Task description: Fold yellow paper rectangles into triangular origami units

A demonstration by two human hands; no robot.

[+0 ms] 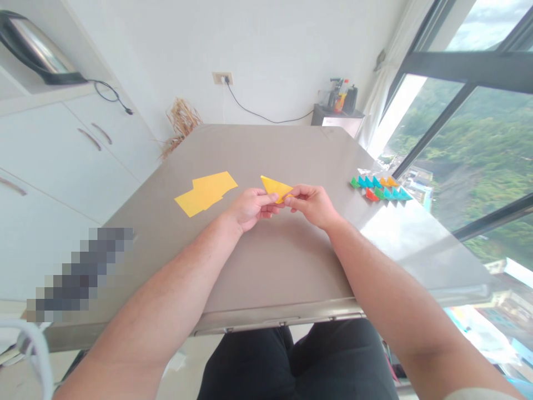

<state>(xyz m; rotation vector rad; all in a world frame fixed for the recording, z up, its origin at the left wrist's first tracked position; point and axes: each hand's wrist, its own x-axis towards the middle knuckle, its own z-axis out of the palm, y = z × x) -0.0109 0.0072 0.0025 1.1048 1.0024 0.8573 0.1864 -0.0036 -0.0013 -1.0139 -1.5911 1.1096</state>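
A piece of folded yellow paper is held between the two hands, over the middle of the tabletop and well in from its near edge. The paper is roughly triangular, with one sharp corner pointing up and to the left, toward the far edge.

The left hand grips the paper from its lower left side: the thumb lies across the front face, and the other fingers curl underneath. The right hand pinches the paper's right end between thumb and forefinger, its remaining fingers bent below. The fingertips of the two hands are close together along the paper's lower part, so most of what shows of it rises above the left thumb. Whether the paper or the hands touch the tabletop is hard to tell.

Left of the left hand, toward the left edge of the tabletop, flat yellow sheets lie partly overlapping, apart from the hand. Well to the right of the right hand, near the right edge by the window, small folded paper boats stand in two rows. The farther row has green, blue and orange ones; the nearer row has red, green and light blue ones.
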